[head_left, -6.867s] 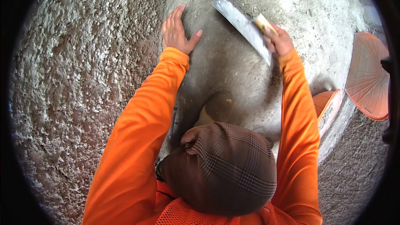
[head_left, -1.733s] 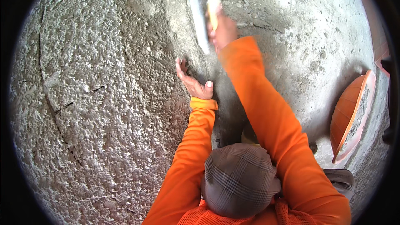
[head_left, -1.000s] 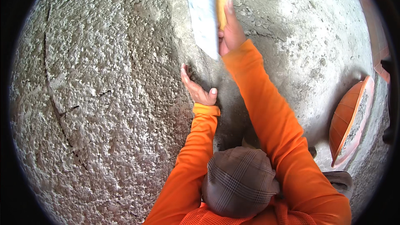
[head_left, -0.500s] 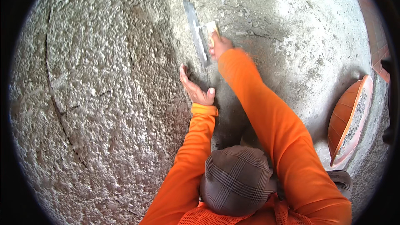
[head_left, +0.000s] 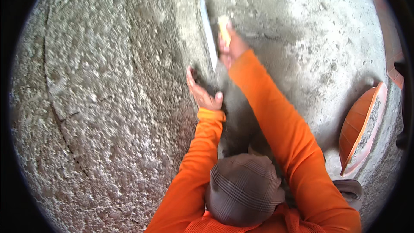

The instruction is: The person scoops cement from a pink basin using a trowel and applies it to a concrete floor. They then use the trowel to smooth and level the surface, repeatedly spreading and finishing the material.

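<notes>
My right hand, slightly blurred, is closed around the pale yellow handle of a plastering trowel. The trowel's long steel blade shows almost edge-on, as a narrow strip at the border of a smooth, pale grey band. Whether the blade touches that surface, I cannot tell. Just below the blade's lower tip is my left hand, its fingers stretched out and the thumb apart, holding nothing. It lies beside the rough grey surface and seems to rest against it. Both forearms are in orange sleeves.
Rough, pebbly grey surface with a long dark crack fills the left side. Smoother grey cement spreads to the right. An orange basin holding grey mix sits at the right, with reddish tiles beyond it near the rim.
The trowel has shifted slightly up and right, and its blade has turned from showing its flat face to nearly edge-on. My left hand has stayed in place.
</notes>
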`<state>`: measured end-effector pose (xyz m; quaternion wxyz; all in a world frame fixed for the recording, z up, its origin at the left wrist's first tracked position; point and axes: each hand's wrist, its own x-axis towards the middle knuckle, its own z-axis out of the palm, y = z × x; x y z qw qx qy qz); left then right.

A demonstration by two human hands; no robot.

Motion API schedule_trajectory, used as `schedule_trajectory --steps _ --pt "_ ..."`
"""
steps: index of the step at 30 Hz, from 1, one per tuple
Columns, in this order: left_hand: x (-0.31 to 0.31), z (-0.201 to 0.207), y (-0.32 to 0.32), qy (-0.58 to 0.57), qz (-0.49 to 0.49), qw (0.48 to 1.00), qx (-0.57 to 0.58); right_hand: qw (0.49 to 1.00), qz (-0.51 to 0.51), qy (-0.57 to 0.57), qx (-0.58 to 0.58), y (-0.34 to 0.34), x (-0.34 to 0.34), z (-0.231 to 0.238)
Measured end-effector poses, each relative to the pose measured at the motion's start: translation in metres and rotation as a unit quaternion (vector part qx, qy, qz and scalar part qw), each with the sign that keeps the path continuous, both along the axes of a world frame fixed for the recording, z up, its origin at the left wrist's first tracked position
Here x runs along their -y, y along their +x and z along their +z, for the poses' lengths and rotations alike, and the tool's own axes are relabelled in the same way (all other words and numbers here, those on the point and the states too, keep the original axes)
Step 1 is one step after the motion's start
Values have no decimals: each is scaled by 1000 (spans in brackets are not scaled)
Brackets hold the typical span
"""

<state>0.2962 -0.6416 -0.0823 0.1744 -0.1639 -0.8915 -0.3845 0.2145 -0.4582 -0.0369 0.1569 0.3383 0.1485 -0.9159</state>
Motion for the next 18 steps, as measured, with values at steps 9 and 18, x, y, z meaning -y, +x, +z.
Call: schedule_trajectory --steps 9,18 --pt "4 2 4 -20 -4 1000 7 971 141 184 58 -17 12 -18" --pt "6 1 8 -26 8 999 29 982 -131 67 -117 -20 -3 -28"
